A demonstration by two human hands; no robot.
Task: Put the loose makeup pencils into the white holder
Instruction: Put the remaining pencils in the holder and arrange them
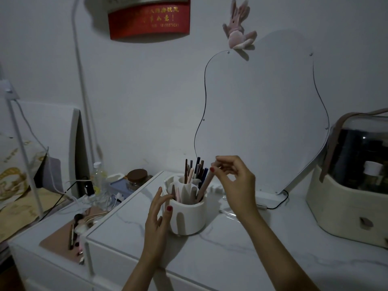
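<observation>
Makeup pencils (194,172) already crowd the white holder (186,211), which stands on the marble-patterned counter (241,255) in front of a wavy-edged mirror (262,122). One beige pencil (204,184) leans into a front-right compartment, its lower end inside the rim, its top pinched by the right hand (235,181) between thumb and forefinger; the other fingers (225,159) arch loosely above. The left hand (158,215) rests against the holder's left wall with its fingers spread and slack, gripping nothing; it seems to be steadying the cup.

To finish this step well, the pencil should probably be tipped closer to upright before the pinch lets go, so it slides down its own slot instead of wedging on a divider or knocking its neighbours. Keeping the left hand against the wall should stop the holder from turning or sliding. More loose sticks and a brush lie on the pink mat (63,244) on the lower surface at left; whether they are pencils I cannot tell.
</observation>
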